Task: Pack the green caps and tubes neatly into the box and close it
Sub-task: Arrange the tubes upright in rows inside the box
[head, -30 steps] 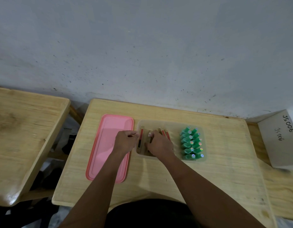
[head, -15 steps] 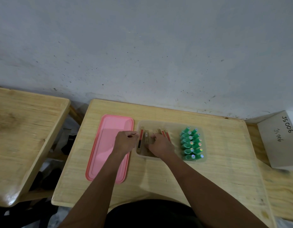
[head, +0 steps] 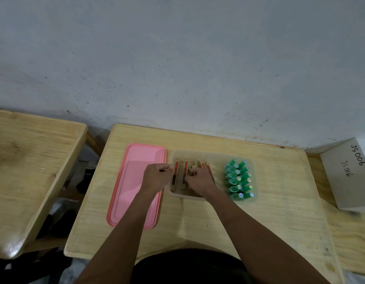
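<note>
green caps sit in neat rows at the box's right end; right hand curls round the tubes inside, left hand loosely closed at its left rim; best to press tubes flush before fitting the pink lid

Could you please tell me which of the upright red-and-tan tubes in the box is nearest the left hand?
The leftmost tube, against the box's left wall; the left hand is right beside it, while the others stand nearer the right hand.
</note>
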Tool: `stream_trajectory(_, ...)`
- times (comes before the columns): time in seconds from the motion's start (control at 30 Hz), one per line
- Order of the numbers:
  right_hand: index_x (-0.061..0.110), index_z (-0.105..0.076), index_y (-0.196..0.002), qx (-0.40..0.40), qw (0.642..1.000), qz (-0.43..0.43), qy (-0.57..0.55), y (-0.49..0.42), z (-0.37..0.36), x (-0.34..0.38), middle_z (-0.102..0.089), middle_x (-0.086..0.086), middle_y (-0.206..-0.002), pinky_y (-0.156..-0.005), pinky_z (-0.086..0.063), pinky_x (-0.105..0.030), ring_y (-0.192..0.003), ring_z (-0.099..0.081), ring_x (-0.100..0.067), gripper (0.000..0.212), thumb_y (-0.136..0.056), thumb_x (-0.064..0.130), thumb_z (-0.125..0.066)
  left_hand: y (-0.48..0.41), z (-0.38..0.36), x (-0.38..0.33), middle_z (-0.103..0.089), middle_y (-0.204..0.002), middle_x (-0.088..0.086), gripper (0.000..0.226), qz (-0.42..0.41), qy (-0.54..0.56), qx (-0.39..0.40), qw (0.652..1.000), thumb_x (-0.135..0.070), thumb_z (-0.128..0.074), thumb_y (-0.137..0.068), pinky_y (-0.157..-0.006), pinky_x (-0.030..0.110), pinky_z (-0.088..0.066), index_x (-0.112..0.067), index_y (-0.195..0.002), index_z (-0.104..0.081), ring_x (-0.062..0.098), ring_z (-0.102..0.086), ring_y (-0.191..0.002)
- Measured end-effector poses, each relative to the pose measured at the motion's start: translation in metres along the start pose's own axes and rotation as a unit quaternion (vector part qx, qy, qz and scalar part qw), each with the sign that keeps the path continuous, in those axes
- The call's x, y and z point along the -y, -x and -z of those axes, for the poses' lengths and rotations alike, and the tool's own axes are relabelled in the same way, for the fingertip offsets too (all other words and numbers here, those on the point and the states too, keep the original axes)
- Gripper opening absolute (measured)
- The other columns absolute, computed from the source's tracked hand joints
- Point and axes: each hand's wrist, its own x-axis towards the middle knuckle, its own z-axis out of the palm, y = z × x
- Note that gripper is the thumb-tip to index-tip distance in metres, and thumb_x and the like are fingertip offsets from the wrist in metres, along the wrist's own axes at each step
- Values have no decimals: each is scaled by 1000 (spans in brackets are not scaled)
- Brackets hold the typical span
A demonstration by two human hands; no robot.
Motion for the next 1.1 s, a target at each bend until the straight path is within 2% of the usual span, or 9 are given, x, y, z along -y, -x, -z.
stream_trajectory(0.1, 12, -60, -128, 18, 1000, -3, -10, -1, 1, -2, -66, -2, -109, -83, -48, -26, -97, -61, -16, 38, -90, 17, -61, 0, 0, 0, -70, -106, 2, 33, 0, -1, 3, 1000, -23, -61, -91, -60, 10, -42, -10, -121, -64, 5, -61, -72)
stream_trajectory(0.27, 17, -74, -95, 40, 998, 21, 42, -6, -3, -3, -68, 0, -82, -62, -46, -22, -70, -57, -9, 15, -89, 17, -60, -1, 0, 1, -64, -93, -5, 33, 2, 2, 2, 1000, -22, -61, -91, -53, 6, -39, -10, -122, -63, 0, -58, -68)
stream_trajectory(0.37, 13, -73, -91, 38, 993, 33, 107, -6, -6, 2, -68, -4, -86, -62, -47, -23, -74, -59, -14, 19, -89, 15, -55, -2, 0, 1, -70, -102, 1, 34, 5, -3, 5, 1000, -23, -61, -91, -56, 10, -41, -11, -122, -63, 5, -62, -70)
stream_trajectory(0.43, 14, -75, -97, 35, 987, 49, 150, -6, -10, 4, -72, -6, -96, -76, -53, -29, -88, -65, -21, 26, -90, 13, -50, -2, 0, 1, -70, -109, 4, 34, 7, -3, 4, 1000, -24, -61, -91, -57, 10, -40, -11, -122, -63, 5, -62, -72)
stream_trajectory(0.5, 17, -75, -100, 28, 982, 55, 176, -7, -14, 4, -73, -4, -99, -79, -53, -32, -93, -66, -23, 28, -90, 14, -49, -3, 0, 1, -70, -108, 4, 34, 5, -6, 3, 1000, -24, -61, -91, -55, 8, -40, -12, -123, -63, 4, -62, -70)
stream_trajectory(0.63, 17, -69, -103, 22, 982, 84, 166, -10, -18, 3, -70, -3, -99, -72, -50, -29, -90, -64, -22, 22, -93, 17, -49, -2, 1, 2, -71, -101, 3, 34, 4, -14, 4, 1000, -25, -60, -91, -48, 4, -39, -12, -123, -62, 4, -62, -66)
stream_trajectory(0.8, 10, -65, -111, 21, 988, 125, 88, -12, -14, 7, -70, -7, -98, -60, -41, -16, -81, -58, -17, 28, -92, 0, -47, -3, 1, 1, -71, -107, 6, 35, 4, -10, 7, 1000, -25, -61, -91, -53, 6, -39, -11, -122, -63, 4, -62, -69)
stream_trajectory(0.93, 12, -57, -131, 40, 987, 115, 109, -15, -13, 6, -68, -7, -109, -75, -43, -20, -96, -61, -19, 42, -93, 0, -44, -3, 1, 1, -69, -114, 5, 35, 0, -16, 6, 1000, -24, -60, -92, -45, 2, -37, -11, -124, -62, -4, -56, -68)
stream_trajectory(1.1, 15, -50, -136, -10, 988, 122, 90, -14, -9, 13, -65, -6, -121, -84, -48, -28, -106, -62, -22, 40, -96, 9, -49, -3, 0, 2, -71, -109, 5, 34, -5, -14, 6, 1000, -25, -60, -91, -54, 4, -36, -10, -122, -63, -2, -59, -70)
